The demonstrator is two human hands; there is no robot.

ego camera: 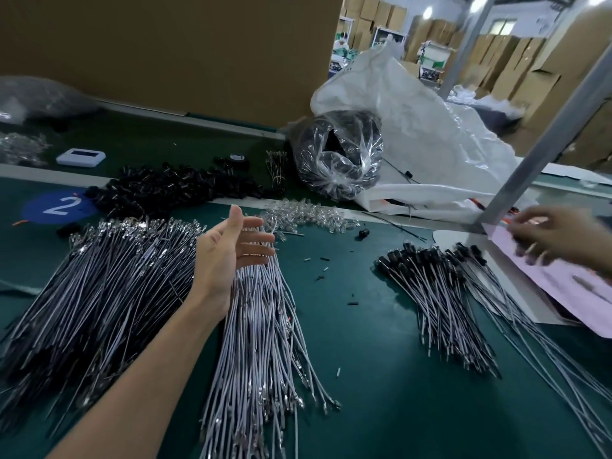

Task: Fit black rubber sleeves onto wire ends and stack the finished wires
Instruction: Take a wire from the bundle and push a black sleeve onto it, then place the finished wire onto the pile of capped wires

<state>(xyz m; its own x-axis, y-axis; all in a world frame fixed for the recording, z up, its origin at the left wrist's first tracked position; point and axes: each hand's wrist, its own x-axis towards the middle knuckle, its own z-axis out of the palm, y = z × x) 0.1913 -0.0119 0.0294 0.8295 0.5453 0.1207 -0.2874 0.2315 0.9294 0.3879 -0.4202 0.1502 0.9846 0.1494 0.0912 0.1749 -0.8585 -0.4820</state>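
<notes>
Left hand open over bare wires; finished wires stacked to the right.

The left hand (231,256) hovers palm-in above the middle wire bundle (261,342), fingers straight and slightly fanned, holding nothing. The right hand (546,238) reaches over a pink sheet (563,293) at the far right; it is blurred, so I cannot tell how its fingers lie. The finished wires (437,299), black sleeves on their far ends, lie fanned on the green table (364,376) just beside that sheet. Loose sleeves (172,190) sit heaped at the back, next to a larger wire pile (99,293). A clear bag (337,154), its mouth open, holds black parts that cannot be made out. Behind it a white sack (430,127) slumps, contents hidden.
</notes>
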